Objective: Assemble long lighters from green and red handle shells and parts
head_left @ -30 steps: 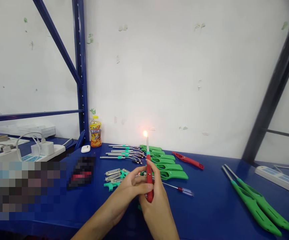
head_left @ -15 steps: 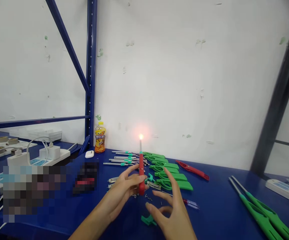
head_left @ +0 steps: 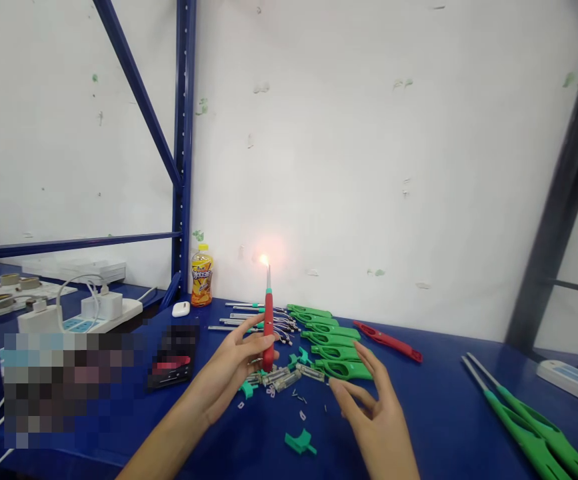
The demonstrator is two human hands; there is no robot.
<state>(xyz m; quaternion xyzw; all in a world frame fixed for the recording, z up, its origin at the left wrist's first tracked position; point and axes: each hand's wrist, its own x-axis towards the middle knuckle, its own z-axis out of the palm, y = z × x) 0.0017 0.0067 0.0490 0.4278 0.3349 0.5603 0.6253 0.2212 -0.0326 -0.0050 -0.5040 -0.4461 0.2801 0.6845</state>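
My left hand (head_left: pixel 241 350) is closed around a red long-nosed lighter (head_left: pixel 269 333), held upright with a small flame burning at its metal tip. To the right, my right hand (head_left: pixel 371 400) hovers with fingers curved and apart, holding nothing. Beyond it lie several green lighter casings (head_left: pixel 336 353). Between and below the hands are green trigger pieces (head_left: pixel 301 441), clear metal-ended inserts (head_left: pixel 287 380) and tiny screws (head_left: pixel 299 397). Metal nozzle rods (head_left: pixel 249 316) with thin wires lie behind my left hand.
A red casing (head_left: pixel 389 341) lies at the back right, and two green long-nosed lighters (head_left: pixel 529 427) at the front right. On the left stand a drink bottle (head_left: pixel 201 277), a white earphone case (head_left: pixel 181 309), a dark pouch (head_left: pixel 173 357) and a power strip (head_left: pixel 129 310).
The lit lighter has moved left and slightly up with my left hand. My right hand has moved right, away from it, uncovering more small parts on the table.
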